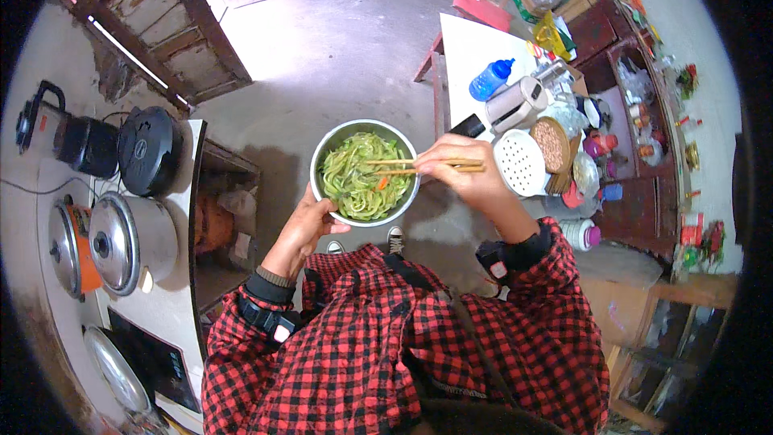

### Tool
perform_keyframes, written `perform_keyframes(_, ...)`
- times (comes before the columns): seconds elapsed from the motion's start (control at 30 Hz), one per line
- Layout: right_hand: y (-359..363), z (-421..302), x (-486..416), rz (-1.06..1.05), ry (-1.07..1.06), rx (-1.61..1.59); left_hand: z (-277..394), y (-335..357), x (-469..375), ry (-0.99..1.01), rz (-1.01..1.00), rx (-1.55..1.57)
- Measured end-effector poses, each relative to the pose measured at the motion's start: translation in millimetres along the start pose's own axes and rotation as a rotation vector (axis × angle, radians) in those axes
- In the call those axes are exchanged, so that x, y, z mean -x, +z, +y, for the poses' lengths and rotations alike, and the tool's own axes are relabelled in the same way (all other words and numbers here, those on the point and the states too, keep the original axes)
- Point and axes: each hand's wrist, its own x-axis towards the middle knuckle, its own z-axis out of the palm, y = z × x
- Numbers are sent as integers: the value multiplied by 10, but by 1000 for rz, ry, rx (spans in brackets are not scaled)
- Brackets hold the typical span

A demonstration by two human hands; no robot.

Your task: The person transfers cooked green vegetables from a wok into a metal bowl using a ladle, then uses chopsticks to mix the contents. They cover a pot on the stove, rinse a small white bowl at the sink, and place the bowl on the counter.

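Note:
A round metal bowl (414, 202) is held up in front of my body, above the floor. My left hand (308, 222) grips its lower left rim, thumb over the edge. Inside lie pale green shreds of vegetable (356, 184), glossy, with a small orange-red piece (382, 183) among them. My right hand (462, 166) holds a pair of wooden chopsticks (395, 162) above the bowl's right rim. Their tips reach into the shreds near the middle; exactly how deep they go is hard to see.
On the left counter stand a lidded steel pot (136, 241), a black round appliance (150, 151) and an induction cooktop (154, 353). The white table (462, 48) at right carries a blue bottle (491, 80), an electric kettle (516, 104), a perforated white basket (518, 163) and a bowl of peanuts (549, 144).

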Motion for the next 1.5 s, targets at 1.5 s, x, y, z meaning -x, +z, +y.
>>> perform_keyframes(1.5,-185,537,-522,-267,121,-429,-354,344,393,196,346,204)
